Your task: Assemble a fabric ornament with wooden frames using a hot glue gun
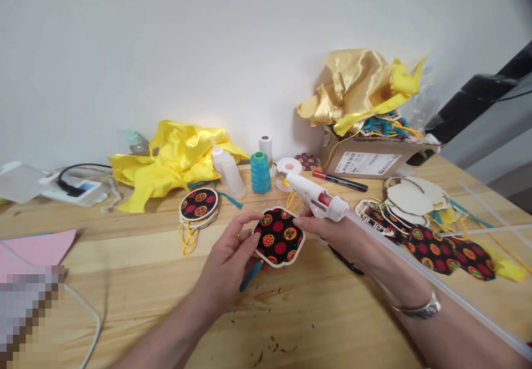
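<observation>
Pinching the flowery cloth piece (279, 239) over the counter (166, 291) with the left hand (226, 261) at nine o'clock and the right hand (330, 229) at two o'clock, also gripping the white glue gun (307, 190) in the right, probably using both sides to stop wobbling.

We count two hands: one left hand (228, 265) and one right hand (328, 229); one ring (239, 237); one bracelet (424, 307); one glue gun (311, 194); one patterned plaque (278, 237) held, plus one rounder plaque (199, 204) on the table (141, 280); one teal spool (260, 175); one white spool (265, 148); one marker (341, 181); one box (332, 157) with one label (366, 163); we cannot count the stacked cut-outs (409, 199) surely.
</observation>
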Action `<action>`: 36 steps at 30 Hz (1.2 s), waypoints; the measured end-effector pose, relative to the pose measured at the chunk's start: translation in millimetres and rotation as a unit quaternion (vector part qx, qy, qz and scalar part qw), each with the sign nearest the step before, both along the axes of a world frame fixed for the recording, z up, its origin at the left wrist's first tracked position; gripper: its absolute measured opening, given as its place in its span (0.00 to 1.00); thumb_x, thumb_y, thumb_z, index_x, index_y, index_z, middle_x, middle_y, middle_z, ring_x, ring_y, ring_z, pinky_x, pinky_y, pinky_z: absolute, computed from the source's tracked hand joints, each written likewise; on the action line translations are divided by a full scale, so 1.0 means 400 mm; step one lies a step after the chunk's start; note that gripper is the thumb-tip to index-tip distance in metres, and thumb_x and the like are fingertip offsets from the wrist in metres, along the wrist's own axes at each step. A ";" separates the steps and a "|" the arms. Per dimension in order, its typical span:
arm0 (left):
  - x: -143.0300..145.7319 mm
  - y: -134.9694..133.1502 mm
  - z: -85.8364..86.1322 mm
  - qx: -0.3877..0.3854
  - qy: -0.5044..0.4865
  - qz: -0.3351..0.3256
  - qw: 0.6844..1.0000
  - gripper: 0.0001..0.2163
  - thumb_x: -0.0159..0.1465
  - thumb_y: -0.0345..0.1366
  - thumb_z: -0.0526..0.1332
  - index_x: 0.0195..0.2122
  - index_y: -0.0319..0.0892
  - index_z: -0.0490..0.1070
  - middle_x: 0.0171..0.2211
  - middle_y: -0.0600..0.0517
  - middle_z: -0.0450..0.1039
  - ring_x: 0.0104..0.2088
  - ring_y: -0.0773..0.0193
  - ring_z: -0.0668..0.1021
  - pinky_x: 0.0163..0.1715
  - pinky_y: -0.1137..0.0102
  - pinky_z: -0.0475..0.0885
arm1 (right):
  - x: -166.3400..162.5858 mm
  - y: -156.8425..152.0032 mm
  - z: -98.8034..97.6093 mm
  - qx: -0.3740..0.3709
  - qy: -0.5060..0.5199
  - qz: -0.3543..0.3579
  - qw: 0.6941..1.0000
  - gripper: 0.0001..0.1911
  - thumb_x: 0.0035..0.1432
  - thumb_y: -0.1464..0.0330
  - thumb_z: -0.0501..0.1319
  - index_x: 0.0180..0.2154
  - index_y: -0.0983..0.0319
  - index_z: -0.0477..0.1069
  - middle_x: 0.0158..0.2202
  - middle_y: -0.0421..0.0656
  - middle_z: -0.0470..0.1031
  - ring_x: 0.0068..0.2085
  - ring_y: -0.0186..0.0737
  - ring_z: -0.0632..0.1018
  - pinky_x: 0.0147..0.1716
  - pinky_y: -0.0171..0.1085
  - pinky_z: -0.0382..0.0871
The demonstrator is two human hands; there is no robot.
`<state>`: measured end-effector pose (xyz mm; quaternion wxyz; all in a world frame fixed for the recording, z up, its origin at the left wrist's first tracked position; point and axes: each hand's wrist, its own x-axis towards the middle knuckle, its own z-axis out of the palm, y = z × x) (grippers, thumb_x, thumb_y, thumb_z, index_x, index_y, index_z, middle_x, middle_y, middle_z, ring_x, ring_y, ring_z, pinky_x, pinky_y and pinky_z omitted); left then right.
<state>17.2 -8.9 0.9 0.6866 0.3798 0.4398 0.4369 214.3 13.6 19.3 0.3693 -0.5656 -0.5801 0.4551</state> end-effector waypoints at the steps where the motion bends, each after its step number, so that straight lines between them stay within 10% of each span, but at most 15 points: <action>1: 0.002 0.000 -0.002 -0.008 -0.001 0.000 1.000 0.11 0.57 0.37 0.64 0.42 0.46 0.70 0.29 0.55 0.76 0.28 0.64 0.79 0.27 0.70 0.75 | -0.003 -0.002 0.002 0.001 0.001 -0.004 1.000 0.09 0.46 0.63 0.62 0.22 0.62 0.68 0.21 0.37 0.66 0.25 0.34 0.66 0.24 0.34 0.58; 36: -0.003 -0.009 -0.009 -0.003 0.072 -0.031 0.997 0.22 0.46 0.30 0.73 0.41 0.44 0.66 0.37 0.53 0.79 0.35 0.65 0.80 0.36 0.72 0.74 | -0.027 -0.005 -0.001 -0.020 0.040 -0.041 0.998 0.11 0.44 0.63 0.64 0.21 0.62 0.65 0.18 0.35 0.63 0.21 0.31 0.62 0.21 0.34 0.54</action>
